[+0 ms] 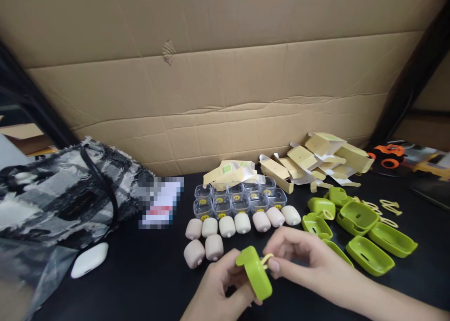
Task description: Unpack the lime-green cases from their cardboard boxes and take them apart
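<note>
Near the bottom middle my left hand (228,283) grips a green plastic case part (258,274), held tilted on its side above the black table. A pale yellow loop strap (267,260) sticks out of its right face. The thumb and fingers of my right hand (298,257) pinch that strap. To the right of my right hand lie several more green case parts (371,255), some with slots in them. Loose pale yellow straps (390,206) lie behind them.
Pinkish and cream rounded pieces (227,227) sit in front of clear plastic cups (240,203). Opened yellow cardboard boxes (302,157) are piled at the back. Left are a black-and-white bag (70,190) and a white oval object (90,260). A cardboard wall (225,77) stands behind.
</note>
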`<state>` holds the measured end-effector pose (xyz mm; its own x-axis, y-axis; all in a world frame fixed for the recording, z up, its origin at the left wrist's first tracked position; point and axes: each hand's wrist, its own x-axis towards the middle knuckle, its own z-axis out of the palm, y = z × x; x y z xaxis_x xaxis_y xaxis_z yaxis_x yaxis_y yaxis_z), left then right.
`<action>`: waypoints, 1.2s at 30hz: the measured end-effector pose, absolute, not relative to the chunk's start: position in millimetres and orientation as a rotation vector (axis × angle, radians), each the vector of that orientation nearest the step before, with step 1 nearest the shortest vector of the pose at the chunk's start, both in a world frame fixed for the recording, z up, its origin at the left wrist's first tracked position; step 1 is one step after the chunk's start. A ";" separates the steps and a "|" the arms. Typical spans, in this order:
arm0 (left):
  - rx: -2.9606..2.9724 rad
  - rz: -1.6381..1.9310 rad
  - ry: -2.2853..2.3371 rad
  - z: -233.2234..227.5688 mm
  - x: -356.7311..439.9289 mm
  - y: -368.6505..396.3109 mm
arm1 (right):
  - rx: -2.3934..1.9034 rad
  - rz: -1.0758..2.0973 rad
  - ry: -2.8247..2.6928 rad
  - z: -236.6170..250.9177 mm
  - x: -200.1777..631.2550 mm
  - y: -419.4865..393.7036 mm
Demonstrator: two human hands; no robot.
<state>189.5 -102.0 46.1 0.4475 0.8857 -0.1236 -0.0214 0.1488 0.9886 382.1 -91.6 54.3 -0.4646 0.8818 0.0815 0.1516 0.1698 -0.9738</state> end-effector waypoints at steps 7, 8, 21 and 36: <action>1.469 0.644 0.987 39.2 183.6 -100.3 | -0.925 1.559 -1.604 49.1 377.9 -93.7; 1.509 0.620 1.009 39.2 183.0 -99.8 | -0.926 1.556 -1.613 48.9 377.8 -94.0; 1.468 0.625 0.996 37.0 185.7 -99.6 | -0.857 0.881 -2.064 53.5 384.2 -95.0; 1.531 0.781 0.793 28.6 171.8 -93.5 | -1.128 0.201 -2.091 85.5 436.3 -55.8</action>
<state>171.8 -93.5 28.6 0.5450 0.8374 0.0419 0.0546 -0.0854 0.9949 436.3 -55.8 85.5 -0.3405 0.7743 0.5334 0.6583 0.6014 -0.4528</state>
